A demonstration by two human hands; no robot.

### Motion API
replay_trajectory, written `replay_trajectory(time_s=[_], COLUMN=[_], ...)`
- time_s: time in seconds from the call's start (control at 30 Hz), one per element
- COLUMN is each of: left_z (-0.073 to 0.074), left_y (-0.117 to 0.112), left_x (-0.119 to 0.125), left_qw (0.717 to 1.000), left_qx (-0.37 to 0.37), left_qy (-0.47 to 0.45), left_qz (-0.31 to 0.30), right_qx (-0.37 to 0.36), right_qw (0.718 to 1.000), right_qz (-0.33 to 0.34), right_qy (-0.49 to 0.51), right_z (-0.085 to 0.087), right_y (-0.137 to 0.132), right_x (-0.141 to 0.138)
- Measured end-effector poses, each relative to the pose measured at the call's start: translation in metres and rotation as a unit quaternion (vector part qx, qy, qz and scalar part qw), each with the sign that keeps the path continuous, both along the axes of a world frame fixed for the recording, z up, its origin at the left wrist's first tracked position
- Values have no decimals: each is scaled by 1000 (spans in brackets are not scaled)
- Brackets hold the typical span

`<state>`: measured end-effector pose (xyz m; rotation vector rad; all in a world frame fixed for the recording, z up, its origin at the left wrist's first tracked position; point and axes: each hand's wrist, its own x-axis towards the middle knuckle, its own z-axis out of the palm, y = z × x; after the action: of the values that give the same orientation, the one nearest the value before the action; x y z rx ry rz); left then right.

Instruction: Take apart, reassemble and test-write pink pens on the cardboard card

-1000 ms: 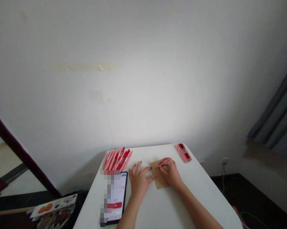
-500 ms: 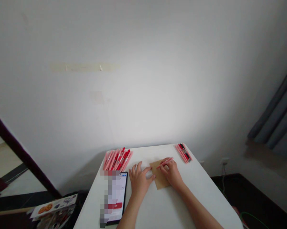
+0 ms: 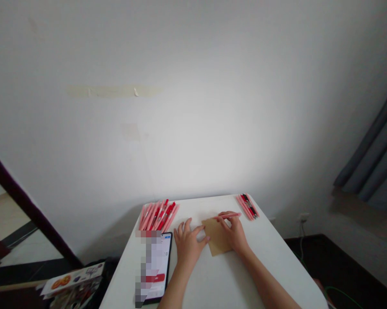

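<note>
A pink pen (image 3: 228, 215) is gripped in my right hand (image 3: 234, 231), its tip pointing left over the upper part of a brown sheet of paper (image 3: 219, 240). Whether the tip touches the paper I cannot tell. My left hand (image 3: 188, 240) lies on the table with fingers spread, thumb and index finger at the paper's left edge. Just left of that hand is a phone (image 3: 157, 266) with its screen lit and partly blurred out.
On the white table (image 3: 209, 283), a pile of pink and red pens (image 3: 157, 216) lies at the back left. A smaller row of pens (image 3: 247, 207), pink, red and black, is at the back right. Behind stands a wall (image 3: 206, 128); a box (image 3: 74, 279) sits below at left.
My right hand has shifted slightly right, and the pink pen now lies flatter, its back end further right. My left hand and the paper have stayed in place.
</note>
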<state>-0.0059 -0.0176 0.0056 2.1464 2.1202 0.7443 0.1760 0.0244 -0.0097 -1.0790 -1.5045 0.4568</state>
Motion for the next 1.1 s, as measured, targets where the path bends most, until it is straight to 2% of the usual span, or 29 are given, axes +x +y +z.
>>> replay_trajectory(time_s=[0.2,0.37,0.43,0.57,0.7,0.87,0.93,0.97,1.1], left_z=[1,-1,-1,-1,-1,-3,-4,-5,-4], left_y=[-1,0,-1,-1,-1,-1,-1,-1,-2], left_x=[0,0,1,1,0,-1,-2,-2,-1], left_qw=[1000,1000,1000,1000,1000,999,999,999,999], left_qx=[4,2,0,-2,-16,-26,-24,-23,-23], left_qy=[-2,4,6,8,12,29,34,35,40], left_qz=[-2,0,0,1,-7,-24,-28,-28,-25], right_qx=[-40,-77,-100,-132,-188,-219,-231,-227,-199], right_qw=[997,977,951,861,786,713,711,721,821], right_qz=[-7,-31,6,107,170,243,250,252,225], right_qy=[65,197,294,480,564,619,616,604,486], right_z=[2,2,3,6,11,24,28,30,31], right_y=[1,4,4,4,3,-3,-6,-8,-10], right_x=[3,5,6,8,12,17,18,18,17])
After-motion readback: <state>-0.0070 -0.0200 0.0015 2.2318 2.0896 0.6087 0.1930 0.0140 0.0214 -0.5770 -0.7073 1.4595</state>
